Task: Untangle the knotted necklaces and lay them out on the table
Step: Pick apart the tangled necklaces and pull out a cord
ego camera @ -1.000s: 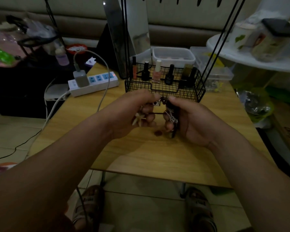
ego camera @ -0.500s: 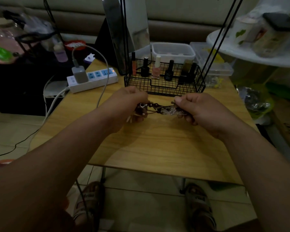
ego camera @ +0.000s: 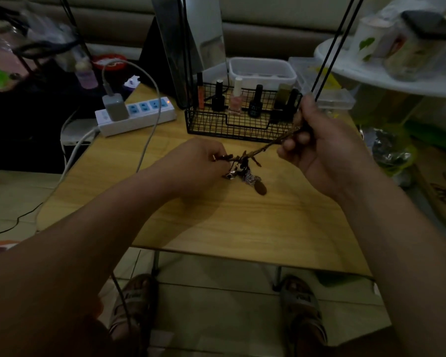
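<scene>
Necklaces: the knotted necklaces (ego camera: 252,153) are stretching in a taut line between both hands, rising from the left hand (ego camera: 191,168) to the right hand (ego camera: 327,145); the pendants (ego camera: 260,188) are hanging just beside the left grip, over the table (ego camera: 242,228).
Left grip: fingers are pinching the low end.
Right grip: fingers are curling round the high end.
Unclear: dimness is hiding the separate chains.

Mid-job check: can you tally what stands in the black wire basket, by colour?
Orange tube: 1
Black bottles: 3
Pink bottle with white cap: 1
Olive bottle: 1
Total: 6
</scene>
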Available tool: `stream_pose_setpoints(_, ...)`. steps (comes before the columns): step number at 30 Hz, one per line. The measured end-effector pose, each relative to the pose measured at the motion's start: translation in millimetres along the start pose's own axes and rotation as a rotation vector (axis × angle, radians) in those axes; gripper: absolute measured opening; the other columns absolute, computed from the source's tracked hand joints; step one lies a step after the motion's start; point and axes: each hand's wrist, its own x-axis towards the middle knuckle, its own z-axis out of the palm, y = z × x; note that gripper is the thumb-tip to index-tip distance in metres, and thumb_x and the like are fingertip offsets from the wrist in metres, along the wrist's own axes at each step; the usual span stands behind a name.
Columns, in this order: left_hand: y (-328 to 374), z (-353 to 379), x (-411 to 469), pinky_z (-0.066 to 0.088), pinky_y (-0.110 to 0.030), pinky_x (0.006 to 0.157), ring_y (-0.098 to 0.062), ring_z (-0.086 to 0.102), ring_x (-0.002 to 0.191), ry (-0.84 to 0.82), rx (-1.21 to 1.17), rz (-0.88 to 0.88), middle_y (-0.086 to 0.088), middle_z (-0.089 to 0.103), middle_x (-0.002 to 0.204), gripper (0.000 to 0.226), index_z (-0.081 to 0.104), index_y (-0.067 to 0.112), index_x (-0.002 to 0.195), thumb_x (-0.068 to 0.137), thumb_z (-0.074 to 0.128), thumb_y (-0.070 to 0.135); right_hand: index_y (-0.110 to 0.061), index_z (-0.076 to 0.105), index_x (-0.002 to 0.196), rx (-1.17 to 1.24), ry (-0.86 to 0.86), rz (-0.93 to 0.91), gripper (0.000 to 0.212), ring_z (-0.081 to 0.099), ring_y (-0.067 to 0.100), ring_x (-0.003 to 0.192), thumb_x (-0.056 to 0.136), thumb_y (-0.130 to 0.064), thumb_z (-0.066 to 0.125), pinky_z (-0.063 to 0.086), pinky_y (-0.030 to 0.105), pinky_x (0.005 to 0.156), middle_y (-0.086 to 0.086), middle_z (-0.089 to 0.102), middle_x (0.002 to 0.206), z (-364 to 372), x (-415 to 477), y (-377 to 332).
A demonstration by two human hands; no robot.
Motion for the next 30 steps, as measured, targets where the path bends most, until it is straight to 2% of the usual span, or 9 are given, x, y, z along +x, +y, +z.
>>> stream_pose_setpoints(4,-2,2,0,0.043,-0.021,0.057,-0.004,0.061,0.075,0.035,-0.021,0.011,0.007,0.066,0.098,0.016,0.066,0.029,0.114,0.101,0.063,0.022,-0.016,0.065,0.085,0.001,-0.045,0.004,0.035,0.057,0.014,0.068,0.092,-0.051,0.065,0.058,0.034,0.074,-0.002,0.052,0.068,1,-1,0)
stream_pose_setpoints(7,-7,7,1,0.046,-0.020,0.075,-0.006,0.058,0.101,0.043,0.093,0.144,0.008,0.054,0.121,0.037,0.056,0.034,0.126,0.093,0.072,0.026,-0.009,0.061,0.099,-0.049,-0.117,0.039,0.030,0.062,0.015,0.076,0.091,-0.035,0.073,0.058,0.033,0.074,0.006,0.058,0.087,2,0,6)
stream_pose_setpoints(12,-15,22,5,0.045,-0.042,0.091,-0.014,0.046,0.109,0.104,0.374,0.237,0.011,0.049,0.109,0.030,0.053,0.042,0.105,0.086,0.070,0.055,-0.018,0.047,0.073,-0.157,-0.194,0.070,0.033,0.065,0.018,0.072,0.093,-0.004,0.069,0.055,0.030,0.066,0.003,0.057,0.072,0,2,9)
stream_pose_setpoints(16,-16,26,12,0.037,-0.037,0.085,-0.017,0.049,0.106,0.191,0.492,0.269,0.009,0.050,0.103,0.010,0.060,0.033,0.098,0.094,0.064,0.042,-0.015,0.056,0.082,-0.349,-0.110,0.145,0.024,0.061,0.016,0.064,0.091,0.002,0.070,0.051,0.028,0.056,0.005,0.061,0.073,-1,4,16)
stream_pose_setpoints(18,-14,22,13,0.041,-0.035,0.084,-0.016,0.053,0.102,0.198,0.352,0.244,0.009,0.055,0.101,0.006,0.062,0.029,0.093,0.095,0.065,0.034,-0.015,0.061,0.085,-0.512,-0.052,0.158,0.018,0.059,0.014,0.063,0.090,0.000,0.071,0.049,0.028,0.055,0.005,0.063,0.078,-3,4,19)
stream_pose_setpoints(21,-7,8,11,0.051,-0.027,0.072,-0.005,0.063,0.084,0.168,-0.152,0.135,0.003,0.066,0.093,0.007,0.066,0.021,0.091,0.098,0.066,0.023,-0.021,0.068,0.096,-0.793,-0.011,0.119,0.013,0.065,0.015,0.074,0.092,-0.009,0.072,0.049,0.030,0.061,0.003,0.070,0.090,-4,5,22)
stream_pose_setpoints(25,1,-4,7,0.059,-0.046,0.095,-0.027,0.074,0.095,0.113,-0.660,0.009,-0.007,0.075,0.088,0.013,0.062,0.014,0.090,0.101,0.057,0.011,-0.028,0.071,0.097,-0.962,-0.077,0.086,0.014,0.064,0.014,0.075,0.095,-0.015,0.068,0.046,0.030,0.061,-0.001,0.070,0.089,-3,5,22)
stream_pose_setpoints(27,3,-4,7,0.058,-0.054,0.099,-0.028,0.074,0.090,0.098,-0.770,-0.022,-0.007,0.075,0.081,0.011,0.059,0.012,0.094,0.103,0.054,0.011,-0.029,0.072,0.097,-0.991,-0.104,0.085,0.016,0.063,0.011,0.070,0.099,-0.017,0.062,0.045,0.029,0.059,-0.005,0.070,0.082,0,3,21)
stream_pose_setpoints(30,9,-4,6,0.060,-0.054,0.094,-0.028,0.074,0.086,0.040,-0.820,-0.022,-0.010,0.074,0.080,0.007,0.056,0.010,0.103,0.106,0.052,0.014,-0.032,0.075,0.101,-0.968,-0.134,-0.005,0.024,0.067,0.010,0.086,0.103,-0.024,0.053,0.052,0.032,0.070,-0.011,0.072,0.094,7,-1,18)
